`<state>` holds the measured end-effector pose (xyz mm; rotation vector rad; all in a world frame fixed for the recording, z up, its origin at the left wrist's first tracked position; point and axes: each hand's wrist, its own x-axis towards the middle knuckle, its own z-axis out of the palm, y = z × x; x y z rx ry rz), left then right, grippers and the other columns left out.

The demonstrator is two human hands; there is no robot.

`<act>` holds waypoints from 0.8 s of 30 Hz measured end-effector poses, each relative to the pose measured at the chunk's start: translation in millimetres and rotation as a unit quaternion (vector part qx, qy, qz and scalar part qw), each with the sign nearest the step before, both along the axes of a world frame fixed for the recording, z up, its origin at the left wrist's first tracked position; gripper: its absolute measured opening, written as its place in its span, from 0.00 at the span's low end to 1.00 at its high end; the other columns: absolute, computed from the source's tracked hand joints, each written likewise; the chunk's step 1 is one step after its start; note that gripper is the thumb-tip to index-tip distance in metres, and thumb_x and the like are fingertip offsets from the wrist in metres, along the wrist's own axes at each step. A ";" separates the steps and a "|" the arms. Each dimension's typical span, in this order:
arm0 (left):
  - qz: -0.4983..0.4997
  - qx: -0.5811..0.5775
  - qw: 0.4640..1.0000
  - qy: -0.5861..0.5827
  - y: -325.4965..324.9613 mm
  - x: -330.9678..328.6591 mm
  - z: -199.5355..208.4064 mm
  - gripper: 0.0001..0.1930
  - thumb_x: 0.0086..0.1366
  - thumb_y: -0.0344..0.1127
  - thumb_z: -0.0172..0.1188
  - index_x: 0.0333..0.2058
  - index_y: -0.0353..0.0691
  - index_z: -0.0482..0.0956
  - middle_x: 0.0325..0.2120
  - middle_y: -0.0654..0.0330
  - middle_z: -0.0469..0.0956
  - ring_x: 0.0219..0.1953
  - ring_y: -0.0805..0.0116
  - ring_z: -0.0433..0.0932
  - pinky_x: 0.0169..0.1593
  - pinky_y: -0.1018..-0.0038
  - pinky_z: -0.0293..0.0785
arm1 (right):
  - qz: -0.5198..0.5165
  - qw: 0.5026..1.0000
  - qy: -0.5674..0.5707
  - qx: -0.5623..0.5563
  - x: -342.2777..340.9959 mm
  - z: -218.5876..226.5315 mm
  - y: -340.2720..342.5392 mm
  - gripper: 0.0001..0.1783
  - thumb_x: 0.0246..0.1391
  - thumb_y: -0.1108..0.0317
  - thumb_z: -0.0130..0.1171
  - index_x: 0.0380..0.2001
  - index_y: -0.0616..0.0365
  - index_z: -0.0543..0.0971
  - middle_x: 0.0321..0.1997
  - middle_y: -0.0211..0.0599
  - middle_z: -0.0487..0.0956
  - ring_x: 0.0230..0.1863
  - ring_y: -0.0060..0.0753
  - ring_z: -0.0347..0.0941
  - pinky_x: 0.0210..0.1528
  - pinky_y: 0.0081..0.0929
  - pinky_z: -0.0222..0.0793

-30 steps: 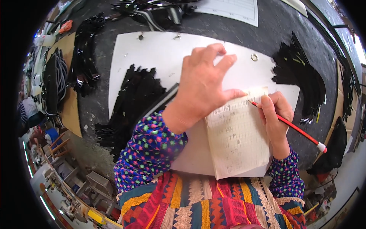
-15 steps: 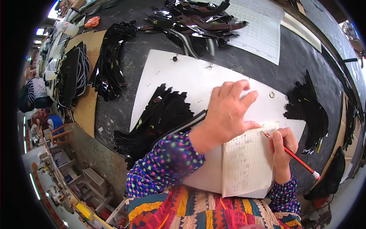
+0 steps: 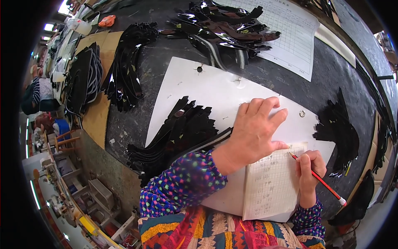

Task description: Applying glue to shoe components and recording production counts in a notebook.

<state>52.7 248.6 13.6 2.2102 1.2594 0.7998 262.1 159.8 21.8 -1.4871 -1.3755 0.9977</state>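
Note:
My right hand [image 3: 311,168] grips a red pencil [image 3: 321,180] with a white eraser end, its tip on the upper part of a small notebook [image 3: 271,195]. Columns of handwriting fill the gridded page. Spread over a white board [image 3: 244,91], my left hand [image 3: 257,126] has its fingers apart and its thumb at the page's top edge. Left of that hand, a bundle of black strips [image 3: 178,133] with jagged ends lies partly on the board, near my left sleeve. Another black bundle [image 3: 340,128] rests at the board's right edge.
Across the dark table [image 3: 157,62] lie a pile of glossy black strips [image 3: 224,29], a printed form [image 3: 290,45] and more strips [image 3: 128,66]. Dark padded pieces [image 3: 85,74] sit on cardboard [image 3: 97,124]. A person [image 3: 39,95] and workbenches appear at far left.
The whole view has shifted, so the table things sit slightly lower and farther right. My left hand remains on the board, and the pencil tip is still at the top of the page.

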 end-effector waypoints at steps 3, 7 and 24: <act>0.000 -0.003 1.000 0.004 -0.8 -1.3 1.3 0.37 0.42 0.52 0.75 0.52 0.46 0.75 0.50 0.61 0.66 0.50 0.61 0.65 0.51 0.63 0.62 | 0.003 1.000 0.014 -0.001 -1.8 0.6 0.6 0.10 0.62 0.72 0.57 0.25 0.60 0.73 0.18 0.27 0.73 0.16 0.14 0.63 0.19 0.15 0.56; -0.001 -0.003 1.000 0.008 -0.3 -0.5 3.1 0.38 0.42 0.53 0.75 0.52 0.46 0.75 0.50 0.61 0.66 0.51 0.61 0.65 0.51 0.63 0.62 | 0.006 1.000 0.026 -0.003 -0.9 0.8 1.6 0.10 0.62 0.71 0.57 0.26 0.60 0.73 0.18 0.27 0.73 0.16 0.14 0.63 0.19 0.14 0.56; 0.000 -0.006 1.000 0.005 -1.3 -1.1 2.1 0.36 0.43 0.52 0.75 0.52 0.46 0.75 0.50 0.61 0.66 0.50 0.60 0.65 0.52 0.62 0.62 | 0.009 1.000 0.023 -0.011 -1.3 2.2 0.2 0.10 0.62 0.72 0.58 0.26 0.61 0.74 0.19 0.28 0.73 0.17 0.14 0.64 0.21 0.15 0.57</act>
